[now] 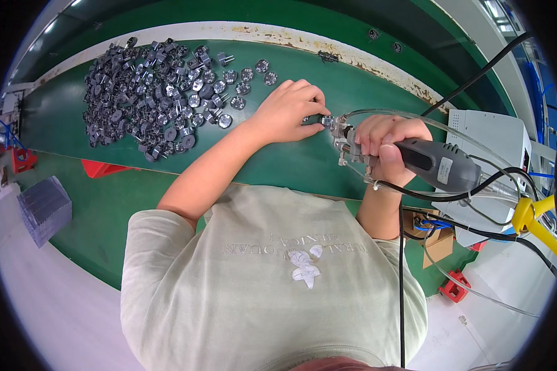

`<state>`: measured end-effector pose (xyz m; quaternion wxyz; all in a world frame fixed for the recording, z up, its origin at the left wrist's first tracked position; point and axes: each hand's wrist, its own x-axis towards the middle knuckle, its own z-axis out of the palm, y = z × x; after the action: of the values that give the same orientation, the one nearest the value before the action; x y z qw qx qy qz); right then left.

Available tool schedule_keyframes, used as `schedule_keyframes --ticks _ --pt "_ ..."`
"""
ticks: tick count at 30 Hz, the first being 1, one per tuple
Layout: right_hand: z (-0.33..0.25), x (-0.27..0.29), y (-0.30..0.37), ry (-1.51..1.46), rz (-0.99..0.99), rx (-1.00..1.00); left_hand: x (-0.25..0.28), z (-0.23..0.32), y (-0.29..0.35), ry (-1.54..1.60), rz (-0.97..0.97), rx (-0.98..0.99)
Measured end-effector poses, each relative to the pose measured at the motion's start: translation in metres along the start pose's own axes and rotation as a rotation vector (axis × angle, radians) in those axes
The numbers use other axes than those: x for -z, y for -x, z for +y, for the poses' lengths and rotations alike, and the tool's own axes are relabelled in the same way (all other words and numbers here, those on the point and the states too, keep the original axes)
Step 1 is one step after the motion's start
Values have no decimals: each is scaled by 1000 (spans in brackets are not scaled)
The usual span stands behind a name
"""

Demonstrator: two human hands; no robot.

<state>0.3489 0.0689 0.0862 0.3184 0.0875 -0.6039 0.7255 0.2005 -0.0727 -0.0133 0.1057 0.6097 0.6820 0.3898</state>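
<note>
My left hand [291, 112] pinches a small dark metal-and-black part [316, 119] between thumb and fingers just above the green tabletop. It looks like the pieces in the pile; my fingers hide most of it. My right hand [390, 139] is wrapped round a grey powered screwdriver [438, 164], held nearly level. Its metal nose [339, 131], with clear hoses and fittings, points left and meets the part at my left fingertips. Whether a screw is in the nose cannot be seen. To the left of my left hand lies a large pile of similar small round parts [161, 93].
Several loose parts [247, 75] lie between pile and left hand. A rusty white ledge [260, 34] runs behind the green table [278, 164]. At right stand a white machine box [489, 133], black cables [495, 62] and a yellow bracket [532, 216]. A grey bin [45, 210] stands at left.
</note>
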Motion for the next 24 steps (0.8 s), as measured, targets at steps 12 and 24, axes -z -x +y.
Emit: schedule_keyframes --ticks 12,24 --pt "-5 -16 -4 251 -73 -34 2 4 -5 -35 -44 -4" --pt "-21 14 -14 20 111 199 58 -58 -108 -398 142 305"
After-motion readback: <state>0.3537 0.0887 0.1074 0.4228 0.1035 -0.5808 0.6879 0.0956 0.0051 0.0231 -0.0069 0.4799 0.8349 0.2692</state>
